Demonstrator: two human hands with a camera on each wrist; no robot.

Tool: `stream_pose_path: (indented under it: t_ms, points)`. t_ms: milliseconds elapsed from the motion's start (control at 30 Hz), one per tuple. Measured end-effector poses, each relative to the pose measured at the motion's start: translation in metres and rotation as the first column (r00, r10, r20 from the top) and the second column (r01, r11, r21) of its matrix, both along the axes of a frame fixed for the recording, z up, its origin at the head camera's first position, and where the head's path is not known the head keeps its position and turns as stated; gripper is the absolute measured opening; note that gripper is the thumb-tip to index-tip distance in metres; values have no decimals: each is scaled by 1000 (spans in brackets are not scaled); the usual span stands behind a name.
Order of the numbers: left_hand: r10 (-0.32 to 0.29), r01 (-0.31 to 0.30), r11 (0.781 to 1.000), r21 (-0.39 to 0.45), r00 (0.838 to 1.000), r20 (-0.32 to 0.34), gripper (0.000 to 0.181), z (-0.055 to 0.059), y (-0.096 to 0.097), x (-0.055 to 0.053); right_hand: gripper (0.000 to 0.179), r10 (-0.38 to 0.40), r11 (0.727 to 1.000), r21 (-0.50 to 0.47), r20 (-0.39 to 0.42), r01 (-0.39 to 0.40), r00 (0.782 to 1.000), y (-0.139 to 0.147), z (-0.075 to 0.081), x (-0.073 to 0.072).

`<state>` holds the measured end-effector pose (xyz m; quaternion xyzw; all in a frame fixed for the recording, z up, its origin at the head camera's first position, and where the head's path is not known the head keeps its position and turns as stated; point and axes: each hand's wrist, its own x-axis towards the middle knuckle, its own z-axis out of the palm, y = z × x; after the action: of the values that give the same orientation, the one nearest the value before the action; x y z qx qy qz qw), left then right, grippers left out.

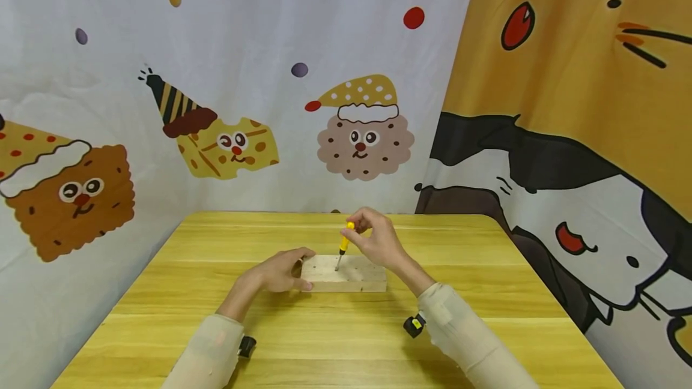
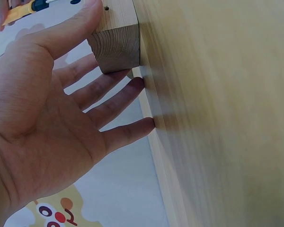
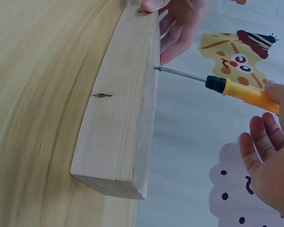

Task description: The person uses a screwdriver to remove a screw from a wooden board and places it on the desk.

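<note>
A pale wooden block (image 1: 362, 284) lies lengthwise on the table, with small holes in its top face. My left hand (image 1: 278, 270) holds its left end, thumb on the near side and fingers toward the far side; in the left wrist view the lower fingers (image 2: 116, 106) are spread beside the end grain. My right hand (image 1: 378, 244) pinches the yellow handle of a screwdriver (image 3: 246, 92) near its top end. The screwdriver stands nearly upright over the block, slightly tilted. Its metal tip meets a small screw (image 3: 157, 69) that sticks up from the top face.
The wood-grain table (image 1: 259, 341) extends around the block on all sides. Behind it hangs a white curtain (image 1: 243, 35) with cartoon biscuits, and an orange cartoon curtain (image 1: 567, 83) is at the right. A small black device (image 1: 414, 325) sits at the right cuff.
</note>
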<state>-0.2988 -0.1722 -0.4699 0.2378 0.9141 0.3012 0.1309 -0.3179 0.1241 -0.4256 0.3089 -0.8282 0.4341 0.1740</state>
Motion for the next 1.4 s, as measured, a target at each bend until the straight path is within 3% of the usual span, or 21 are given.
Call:
stream_pose_path:
  t_ms: [267,767,1000,1400]
  points:
    - [5,-5,1000,3,1000,-3,84,0,0,0,20,-30,1000,9,-8,30,1000,-1,-1,-1]
    - [-16,16,1000,5,1000,-21,82,-1,-3,0,26,7,1000,-22,24,-6,1000,-1,-5,-1]
    - [-11,11,1000,7,1000,-22,82,-2,-2,-1,22,52,997,-48,1,-52,999,-1,-5,-2]
    - [-15,15,1000,5,1000,-24,82,-1,-2,-2,16,61,991,-112,-65,-68,996,-2,-6,-4]
